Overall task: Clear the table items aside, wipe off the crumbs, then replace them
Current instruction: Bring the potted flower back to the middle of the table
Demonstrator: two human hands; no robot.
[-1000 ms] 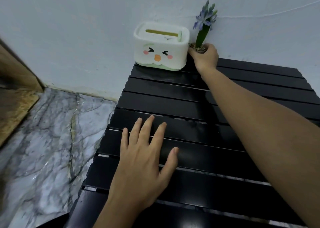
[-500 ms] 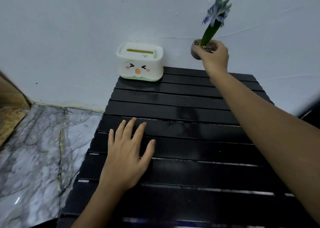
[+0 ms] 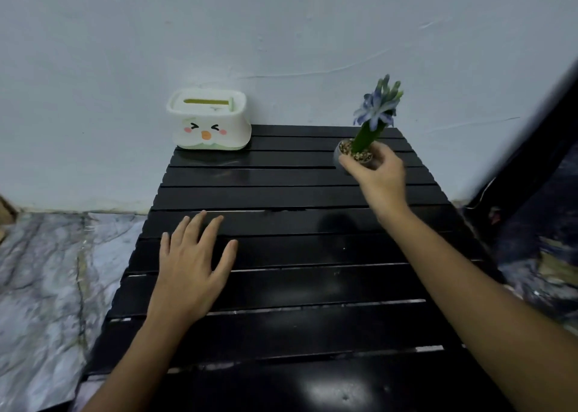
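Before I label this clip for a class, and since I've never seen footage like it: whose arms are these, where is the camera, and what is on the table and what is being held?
There is no machine here. A person wears a wide-angle camera on the head, looking forward and down, so the two bare arms are their own. There is only this one view.

The surface is a black slatted table against a pale wall. At its far left corner stands a white tissue box with a cartoon face.

The right hand grips a small grey flower pot with a purple bloom, tilted slightly, over the table's far right part. Whether the pot touches the slats cannot be told.

The left hand is open, palm down with fingers spread, on or just above the slats, holding nothing.

No cloth is in sight.
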